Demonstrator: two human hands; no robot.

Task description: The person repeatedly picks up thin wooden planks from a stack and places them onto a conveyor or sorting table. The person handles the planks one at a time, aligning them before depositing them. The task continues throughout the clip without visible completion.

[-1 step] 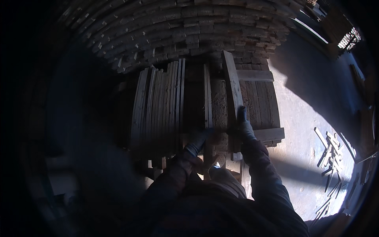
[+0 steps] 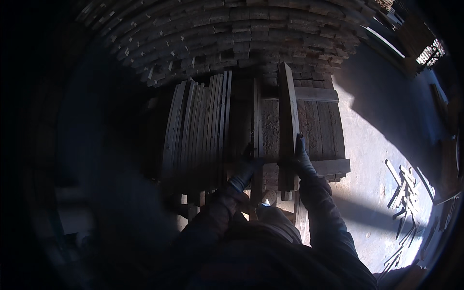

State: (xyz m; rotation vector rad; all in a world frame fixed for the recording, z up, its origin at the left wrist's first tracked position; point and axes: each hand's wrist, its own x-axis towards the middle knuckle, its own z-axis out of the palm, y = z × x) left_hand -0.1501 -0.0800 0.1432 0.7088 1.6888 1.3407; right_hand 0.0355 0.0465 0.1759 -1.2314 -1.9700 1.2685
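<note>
My gloved right hand (image 2: 303, 162) is closed round the near part of a long wooden board (image 2: 291, 108). That board points away from me, its lit narrow face to the right and a darker wide face to the left. My gloved left hand (image 2: 244, 171) grips the near part of a thinner board (image 2: 257, 116), with a thumb or finger up along its left side; shadow hides the rest of its fingers. Left of it a row of narrow boards (image 2: 200, 121) lies side by side on the stack.
Two crosspieces (image 2: 328, 166) lie over flat boards (image 2: 321, 128) at the right. A tall lumber stack (image 2: 232, 36) rises behind. Scattered offcuts (image 2: 406, 193) lie on the sunlit floor (image 2: 360, 203) at the right. My shoe (image 2: 268, 198) shows below the stack. Deep shadow covers the left.
The board in my right hand has tipped round, so its far end stands straighter and its dark left face shows. A thumb or finger of my left hand now shows beside the thinner board.
</note>
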